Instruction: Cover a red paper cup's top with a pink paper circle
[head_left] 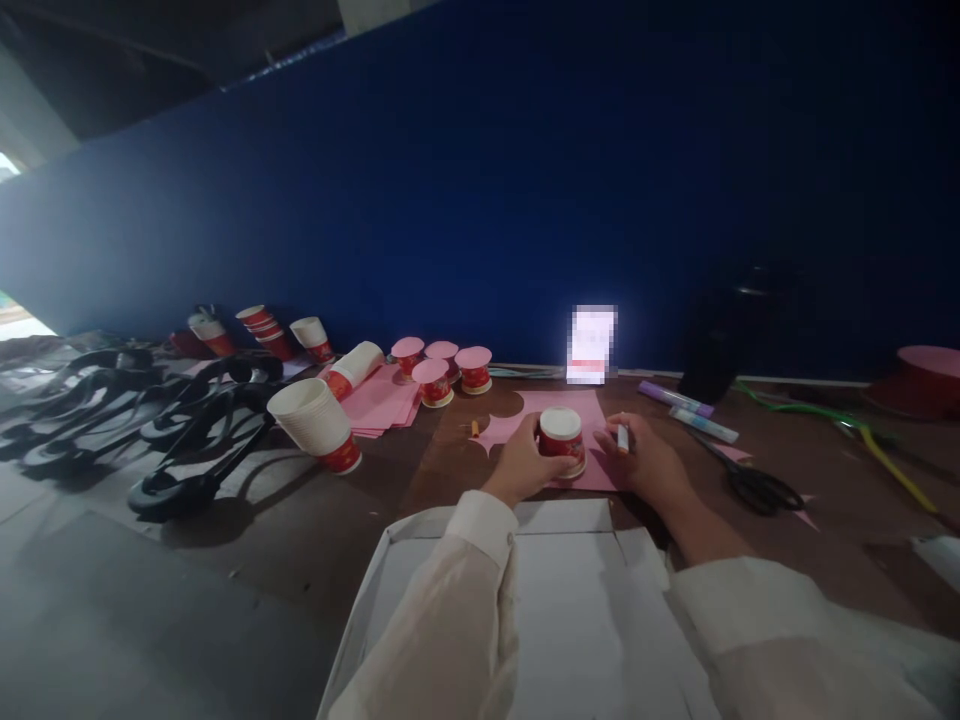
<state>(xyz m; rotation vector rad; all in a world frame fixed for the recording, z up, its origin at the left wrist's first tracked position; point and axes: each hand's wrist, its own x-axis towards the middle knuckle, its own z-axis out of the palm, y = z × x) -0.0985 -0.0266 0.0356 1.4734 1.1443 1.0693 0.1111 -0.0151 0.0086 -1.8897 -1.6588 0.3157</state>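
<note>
Steadying an upturned cup on pink paper.
From the head view, your left hand (pixel 521 465) was clamped around the red paper cup (pixel 561 452), which stood rim-down on the pink sheet (pixel 583 402); your right hand (pixel 651 462) had its fingers closed on a white pen (pixel 623 438) just beside it, its orange end pointing down. Gentle, even pressure downward seemed wiser than squeezing, since thin walls could buckle or the rim slide. Your left fingers were best placed high on the wall, clear of the rim. The black scissors (pixel 763 490) lay to your right; pink-topped cups (pixel 474 372) stood beyond, to your left.
</note>
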